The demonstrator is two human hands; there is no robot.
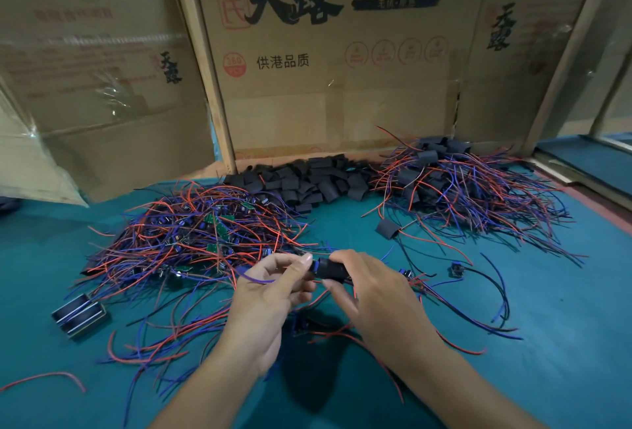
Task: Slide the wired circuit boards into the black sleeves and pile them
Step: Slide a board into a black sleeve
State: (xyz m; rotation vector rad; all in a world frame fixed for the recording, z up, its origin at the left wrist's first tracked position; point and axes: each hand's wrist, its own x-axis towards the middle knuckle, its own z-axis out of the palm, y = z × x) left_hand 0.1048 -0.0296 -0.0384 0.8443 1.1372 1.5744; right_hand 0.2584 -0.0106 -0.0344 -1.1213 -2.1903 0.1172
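Two bare hands (273,291) and forearms, no sleeves or jewellery

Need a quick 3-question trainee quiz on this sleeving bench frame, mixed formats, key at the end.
1. Multiple choice: the heap of empty black sleeves lies
A) at the front edge of the table
B) at the back, against the cardboard box
C) inside the metal part at the left

2. True or false: the right hand grips a black sleeve while the left hand pinches at its open end.

3. Fill in: the finished pile of sleeved boards sits at the back ____ of the green table.

Key: 1 B; 2 true; 3 right
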